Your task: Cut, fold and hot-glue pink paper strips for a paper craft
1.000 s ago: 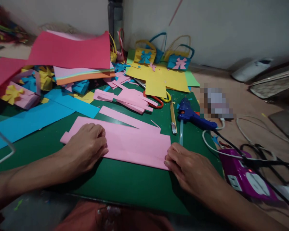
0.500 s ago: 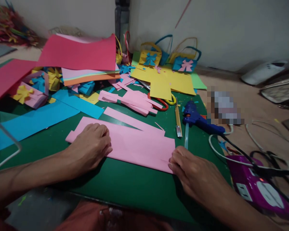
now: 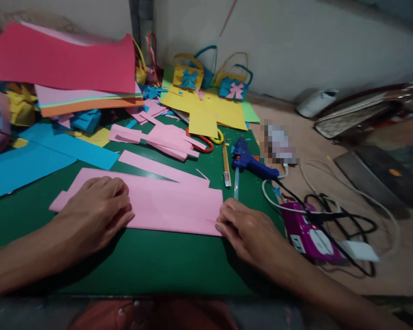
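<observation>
A folded pink sheet of paper [image 3: 172,206] lies flat on the green table [image 3: 151,266], its folded edge towards me. My left hand [image 3: 101,213], fingers curled, rests on the sheet's left part and presses near its front edge. At the right end, my right hand [image 3: 249,229] pinches the corner of the sheet between thumb and fingers. Just behind the sheet lies a pink paper strip [image 3: 161,169]. Further back are pink paper cutouts [image 3: 172,140].
A blue glue gun [image 3: 251,160] and a yellow cutter knife [image 3: 226,165] lie right of the cutouts. Beyond are a yellow cut sheet [image 3: 223,110], small paper bags [image 3: 188,75] and stacked coloured paper [image 3: 65,59]. A purple power strip [image 3: 308,233] with tangled cables sits at right.
My view has turned to the right, so everything sits further left in the picture. Both hands keep their places on the folded pink sheet.
</observation>
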The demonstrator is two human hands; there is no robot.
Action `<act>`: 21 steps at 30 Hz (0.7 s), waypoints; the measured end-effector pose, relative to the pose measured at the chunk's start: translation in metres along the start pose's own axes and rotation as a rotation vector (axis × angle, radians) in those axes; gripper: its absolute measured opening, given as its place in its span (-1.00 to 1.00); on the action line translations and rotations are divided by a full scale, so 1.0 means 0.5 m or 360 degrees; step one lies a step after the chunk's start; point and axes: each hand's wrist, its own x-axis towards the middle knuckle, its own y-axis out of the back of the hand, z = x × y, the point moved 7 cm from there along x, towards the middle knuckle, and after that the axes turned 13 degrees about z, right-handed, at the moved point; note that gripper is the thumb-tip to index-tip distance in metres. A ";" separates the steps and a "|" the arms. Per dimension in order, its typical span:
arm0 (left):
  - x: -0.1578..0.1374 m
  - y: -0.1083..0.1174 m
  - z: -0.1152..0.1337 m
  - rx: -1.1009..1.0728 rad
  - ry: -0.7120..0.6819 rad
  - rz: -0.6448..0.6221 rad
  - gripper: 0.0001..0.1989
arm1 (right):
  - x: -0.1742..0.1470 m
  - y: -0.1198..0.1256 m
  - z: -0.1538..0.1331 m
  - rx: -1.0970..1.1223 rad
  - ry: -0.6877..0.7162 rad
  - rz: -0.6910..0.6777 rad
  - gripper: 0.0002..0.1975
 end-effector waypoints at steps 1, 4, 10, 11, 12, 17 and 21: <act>0.000 0.001 -0.001 -0.0020 -0.0003 0.0006 -0.73 | 0.000 0.003 0.001 0.0028 -0.0029 -0.0002 -0.87; 0.000 0.004 -0.006 -0.0088 -0.0009 0.0045 -0.76 | -0.005 0.010 0.008 0.0111 -0.0110 0.0077 -0.94; -0.006 -0.008 -0.015 -0.0115 -0.0014 0.0078 -0.71 | -0.040 0.025 0.007 -0.0172 -0.0001 0.0610 -0.90; -0.007 -0.007 -0.016 -0.0117 -0.0006 0.0108 -0.68 | -0.047 0.027 0.001 -0.0227 0.0065 0.0691 -0.89; -0.008 -0.008 -0.016 -0.0118 -0.0003 0.0123 -0.67 | -0.053 0.027 -0.004 -0.0257 0.0116 0.0740 -0.87; -0.010 -0.011 -0.012 -0.0097 -0.0027 0.0113 -0.65 | -0.053 0.008 0.013 -0.0118 -0.0035 0.0553 -0.85; -0.009 -0.014 -0.014 -0.0055 0.0010 0.0057 -0.64 | -0.043 -0.003 0.030 0.0053 -0.0237 0.0363 -0.86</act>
